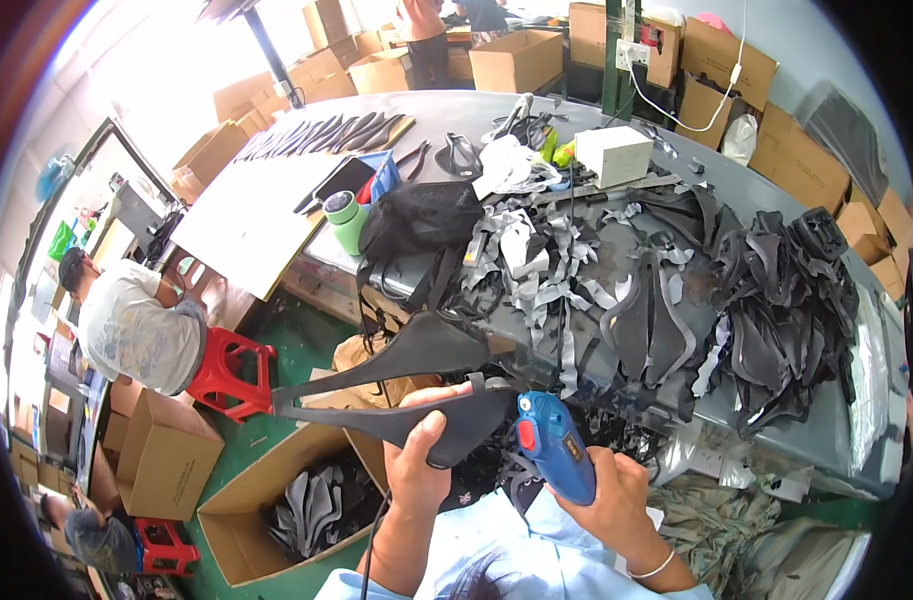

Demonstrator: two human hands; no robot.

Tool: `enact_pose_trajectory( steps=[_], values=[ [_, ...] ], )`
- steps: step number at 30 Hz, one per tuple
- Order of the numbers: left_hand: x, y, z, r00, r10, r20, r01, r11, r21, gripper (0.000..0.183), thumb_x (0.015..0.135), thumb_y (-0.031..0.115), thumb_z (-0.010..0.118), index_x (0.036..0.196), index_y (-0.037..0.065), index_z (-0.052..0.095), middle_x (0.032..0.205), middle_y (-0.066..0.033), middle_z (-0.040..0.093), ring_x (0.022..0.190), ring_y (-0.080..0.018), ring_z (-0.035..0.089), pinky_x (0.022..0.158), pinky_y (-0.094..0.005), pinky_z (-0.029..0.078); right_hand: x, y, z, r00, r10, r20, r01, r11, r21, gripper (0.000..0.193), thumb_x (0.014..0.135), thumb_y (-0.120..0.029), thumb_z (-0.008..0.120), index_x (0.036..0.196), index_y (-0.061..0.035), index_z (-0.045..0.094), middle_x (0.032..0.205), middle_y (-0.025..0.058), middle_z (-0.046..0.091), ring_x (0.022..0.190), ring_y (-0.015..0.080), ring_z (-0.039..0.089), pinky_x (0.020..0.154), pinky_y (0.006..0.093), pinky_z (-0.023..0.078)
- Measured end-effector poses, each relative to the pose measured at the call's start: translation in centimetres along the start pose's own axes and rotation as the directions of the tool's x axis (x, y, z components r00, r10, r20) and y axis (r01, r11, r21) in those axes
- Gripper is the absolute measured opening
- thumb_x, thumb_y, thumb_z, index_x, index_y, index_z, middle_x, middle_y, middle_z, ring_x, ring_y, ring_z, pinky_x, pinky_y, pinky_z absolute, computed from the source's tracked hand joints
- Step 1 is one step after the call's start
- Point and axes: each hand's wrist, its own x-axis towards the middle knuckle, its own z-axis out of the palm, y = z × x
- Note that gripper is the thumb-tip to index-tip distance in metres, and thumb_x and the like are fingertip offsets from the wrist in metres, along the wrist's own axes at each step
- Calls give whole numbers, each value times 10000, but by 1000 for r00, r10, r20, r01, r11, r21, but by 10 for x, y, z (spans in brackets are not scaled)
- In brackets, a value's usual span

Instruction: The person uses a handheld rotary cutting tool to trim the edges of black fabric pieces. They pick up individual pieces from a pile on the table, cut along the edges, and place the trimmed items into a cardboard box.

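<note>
My left hand (416,470) grips a black bicycle saddle cover (431,345) by its wide end, thumb on the surface. Two long wings of the cover narrow together toward the left. In my right hand (616,500) is a blue handheld power cutter (558,455) with a red button, my fingers wrapped round its body. The cutter's head is close to the cover's wide end; whether they touch, I cannot tell. Beyond my hands, a similar black saddle piece (631,325) lies on the grey table (566,350). Grey and white trimmed strips (526,265) are heaped nearby.
Black saddle pieces (776,310) form a pile at the right. Beyond the strips stand a black bag (421,220), a green bottle (345,222) and a white box (613,157). An open carton (231,515) sits lower left. A seated person (141,320) works at the left.
</note>
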Motion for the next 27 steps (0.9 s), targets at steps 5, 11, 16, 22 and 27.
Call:
enact_pose_trajectory(
  steps=[5,11,16,22,27],
  values=[
    [4,20,-2,993,-121,6,120,991,59,350,779,128,533,1062,-77,545,1058,-242,605,978,-274,606,897,-362,475,-7,6,-2,998,-63,24,65,996,-67,521,557,-164,809,958,-8,515,668,98,610,543,269,576,552,366,433],
    [2,28,2,992,-125,22,121,985,122,319,790,77,516,1070,-73,543,1032,-224,613,959,-257,610,882,-350,477,-3,0,-4,994,-110,24,111,988,-103,472,580,-162,796,932,-3,524,619,77,588,525,242,581,554,336,432],
    [2,30,1,980,-179,86,159,967,197,295,795,56,525,1060,-70,558,1028,-179,623,939,-206,609,871,-323,471,-3,-1,-1,988,-151,13,152,985,-80,439,602,-172,789,913,-2,529,604,71,580,507,232,578,549,323,431],
    [0,20,-2,956,-281,82,233,900,368,250,803,23,564,1045,-38,580,987,-109,623,900,-145,591,810,-278,468,-4,-7,3,987,-157,-11,157,987,-15,452,599,-179,801,920,-10,530,615,79,583,521,242,583,547,336,438],
    [-17,-15,-27,807,-587,63,533,770,352,313,843,123,641,1116,3,544,961,-36,609,887,-109,572,803,-260,464,-5,2,9,990,77,-121,-73,997,39,465,607,-193,819,924,-17,527,676,115,600,575,285,601,562,363,460]
  ],
)
